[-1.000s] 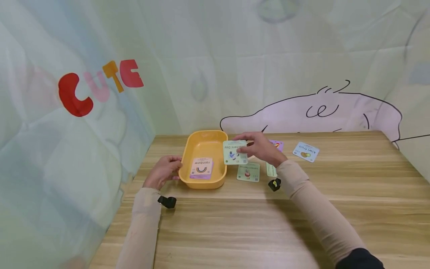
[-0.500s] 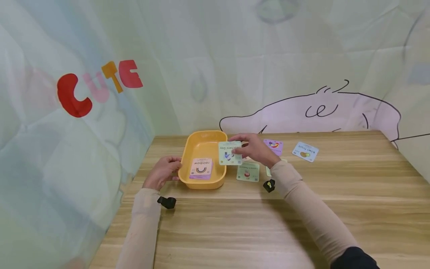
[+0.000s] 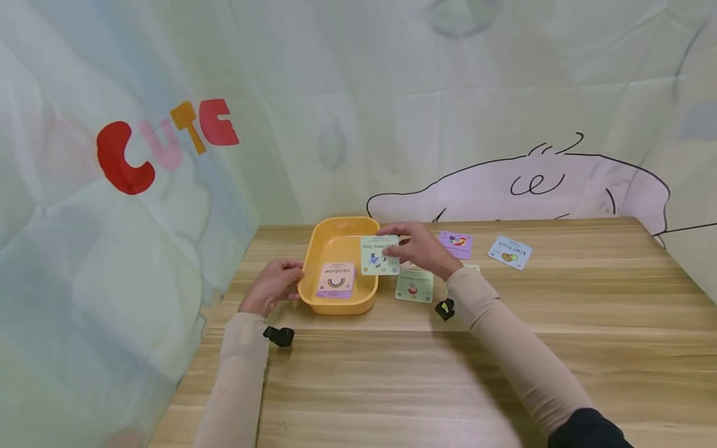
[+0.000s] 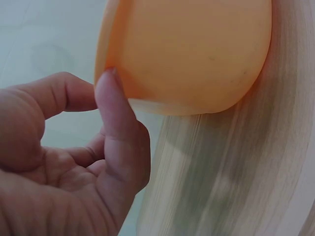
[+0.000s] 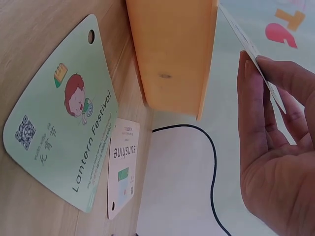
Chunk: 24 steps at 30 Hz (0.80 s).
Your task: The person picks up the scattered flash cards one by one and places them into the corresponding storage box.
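Note:
My left hand (image 3: pixel 272 287) pinches the left rim of the yellow-orange tray (image 3: pixel 336 308), thumb and forefinger on the tray wall (image 4: pixel 192 64) in the left wrist view. A pale "rainbow" card (image 3: pixel 337 277) lies on a purple card (image 3: pixel 335 295) inside the tray. Between thumb and fingers, my right hand (image 3: pixel 421 251) grips a light green Teachers' Day card (image 3: pixel 372 256) over the tray's right rim. The right wrist view shows that card (image 5: pixel 253 54) nearly edge-on. Below the right hand, the green Lantern Festival card (image 3: pixel 413 287) lies on the table.
Behind the Lantern Festival card is a "sunshine" card (image 5: pixel 123 167). A purple card (image 3: pixel 456 244) and a blue kiwi fruit card (image 3: pixel 510 252) lie farther right. My right sleeve (image 3: pixel 515 336) partly hides another card. A printed cloth backdrop (image 3: pixel 313 124) stands behind the wooden table (image 3: pixel 392 386).
My right hand has shifted left with the Teachers' Day card, bringing it further over the tray's rim. More of the purple card on the table shows. The left hand and tray have stayed put.

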{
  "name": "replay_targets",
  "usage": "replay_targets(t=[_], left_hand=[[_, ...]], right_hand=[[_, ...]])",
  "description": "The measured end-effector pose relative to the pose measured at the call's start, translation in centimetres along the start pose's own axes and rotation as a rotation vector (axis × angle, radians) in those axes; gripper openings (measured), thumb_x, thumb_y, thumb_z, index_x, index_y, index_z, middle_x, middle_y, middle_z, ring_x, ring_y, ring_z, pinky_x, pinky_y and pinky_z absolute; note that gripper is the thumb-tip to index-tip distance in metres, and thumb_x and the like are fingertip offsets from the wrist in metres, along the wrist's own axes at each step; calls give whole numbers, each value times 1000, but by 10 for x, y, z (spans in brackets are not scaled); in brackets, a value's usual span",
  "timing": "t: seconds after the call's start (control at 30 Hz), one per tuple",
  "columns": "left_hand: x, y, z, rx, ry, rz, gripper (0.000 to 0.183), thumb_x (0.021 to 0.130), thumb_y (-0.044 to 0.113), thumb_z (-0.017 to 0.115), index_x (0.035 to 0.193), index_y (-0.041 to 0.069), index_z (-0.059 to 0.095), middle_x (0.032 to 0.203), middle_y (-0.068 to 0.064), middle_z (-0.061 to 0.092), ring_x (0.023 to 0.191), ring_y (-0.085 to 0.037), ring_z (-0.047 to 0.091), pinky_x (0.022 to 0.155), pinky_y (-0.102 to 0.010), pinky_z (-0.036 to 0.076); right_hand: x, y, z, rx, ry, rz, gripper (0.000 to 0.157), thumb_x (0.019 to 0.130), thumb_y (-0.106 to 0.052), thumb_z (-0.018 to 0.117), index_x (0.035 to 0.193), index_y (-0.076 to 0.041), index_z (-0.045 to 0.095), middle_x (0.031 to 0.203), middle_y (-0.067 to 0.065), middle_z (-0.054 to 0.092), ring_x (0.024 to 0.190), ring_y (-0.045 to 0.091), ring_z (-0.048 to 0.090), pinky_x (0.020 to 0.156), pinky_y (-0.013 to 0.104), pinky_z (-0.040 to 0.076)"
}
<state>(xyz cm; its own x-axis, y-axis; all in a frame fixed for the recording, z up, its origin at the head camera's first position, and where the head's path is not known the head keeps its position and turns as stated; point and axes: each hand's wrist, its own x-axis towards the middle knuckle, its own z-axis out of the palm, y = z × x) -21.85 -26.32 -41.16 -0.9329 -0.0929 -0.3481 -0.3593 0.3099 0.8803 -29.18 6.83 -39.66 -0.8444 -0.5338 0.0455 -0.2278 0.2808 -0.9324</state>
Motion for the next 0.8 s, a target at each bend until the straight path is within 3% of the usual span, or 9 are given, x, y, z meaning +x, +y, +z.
replay_targets(t=[0.8], left_hand=[[-1,1,0,0,6,-8,36,103,13,54,135,-1,53,120,-17,57,88,-22,60,70,-31,61]], right_hand=[[9,-8,13,-14,-15,-25,39,91,-7,75,128,-17,69,134,6,60,100,26,69,76,37,60]])
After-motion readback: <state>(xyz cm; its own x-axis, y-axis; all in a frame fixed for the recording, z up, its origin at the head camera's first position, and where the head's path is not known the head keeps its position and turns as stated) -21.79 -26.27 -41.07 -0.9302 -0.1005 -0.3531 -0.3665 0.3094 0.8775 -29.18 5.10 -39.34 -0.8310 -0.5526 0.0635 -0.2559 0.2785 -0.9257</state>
